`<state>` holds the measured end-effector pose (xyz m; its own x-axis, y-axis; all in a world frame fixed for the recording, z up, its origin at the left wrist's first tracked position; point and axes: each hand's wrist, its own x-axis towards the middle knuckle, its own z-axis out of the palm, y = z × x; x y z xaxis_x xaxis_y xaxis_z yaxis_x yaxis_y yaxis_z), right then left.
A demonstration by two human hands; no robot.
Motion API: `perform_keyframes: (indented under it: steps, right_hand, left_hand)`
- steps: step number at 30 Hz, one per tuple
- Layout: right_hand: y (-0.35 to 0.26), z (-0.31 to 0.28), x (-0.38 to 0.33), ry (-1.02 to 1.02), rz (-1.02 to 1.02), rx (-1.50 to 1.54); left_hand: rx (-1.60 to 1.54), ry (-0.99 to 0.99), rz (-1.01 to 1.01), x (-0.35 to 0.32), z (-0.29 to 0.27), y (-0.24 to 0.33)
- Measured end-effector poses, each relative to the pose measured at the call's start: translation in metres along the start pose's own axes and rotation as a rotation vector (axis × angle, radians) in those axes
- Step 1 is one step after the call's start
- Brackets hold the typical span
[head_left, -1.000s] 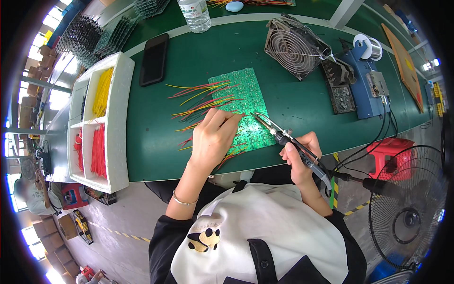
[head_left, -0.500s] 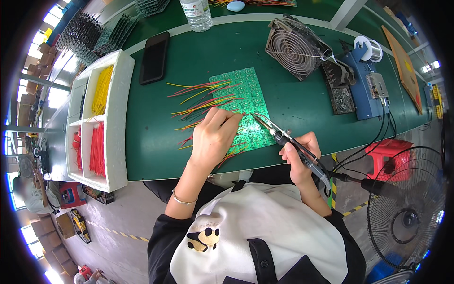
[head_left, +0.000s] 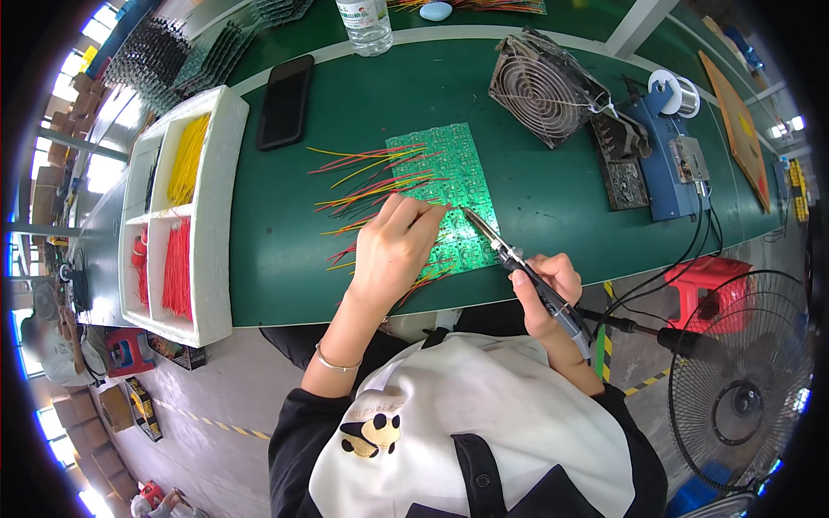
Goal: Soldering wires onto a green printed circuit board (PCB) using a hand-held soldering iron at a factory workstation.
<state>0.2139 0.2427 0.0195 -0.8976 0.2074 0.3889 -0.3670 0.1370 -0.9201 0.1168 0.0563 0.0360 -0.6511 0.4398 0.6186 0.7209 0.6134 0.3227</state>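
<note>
My left hand (head_left: 395,243) rests over the left part of a green circuit board panel (head_left: 462,155), thumb and fingers pinched on a thin red wire whose end shows past the fingertips. In my right hand (head_left: 553,289) is a soldering iron (head_left: 511,257) with a metal feed tube along it. Its tip points up and left, at the board close to that red wire end; whether they touch is too small to tell. Red, yellow and black wires (head_left: 354,164) stick out leftward from the panel in rows, some hidden under my left hand.
A white foam box (head_left: 222,216) of sorted wires stands left, with a black phone (head_left: 285,102) beside it. Behind is a water bottle (head_left: 367,30). To the right stand a small fan (head_left: 540,91) and a blue solder feeder (head_left: 661,160) with a spool (head_left: 685,95); cables run to the iron.
The soldering iron has turned slightly in my right hand, its feed tube now lying closer along the shaft. The left hand keeps its pinch; the whole view has shifted a little.
</note>
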Motion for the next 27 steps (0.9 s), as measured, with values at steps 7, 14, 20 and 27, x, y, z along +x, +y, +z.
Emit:
perform_keyframes:
  steps: [7,14,20,27]
  right_hand:
    - [0.004,-0.002,-0.007,0.187,0.002,0.239]
    - [-0.008,0.005,0.007,0.199,0.207,0.082]
    - [-0.005,-0.001,0.0,0.058,0.14,-0.011]
    - [-0.005,-0.001,-0.001,0.046,0.159,-0.024]
  left_hand:
    - [0.002,0.01,0.007,-0.002,0.001,-0.001]
    - [0.012,0.001,0.0,-0.001,0.001,-0.001]
    - [0.019,0.008,0.005,-0.002,0.003,-0.002]
    - [0.025,0.004,0.002,-0.002,0.002,-0.001]
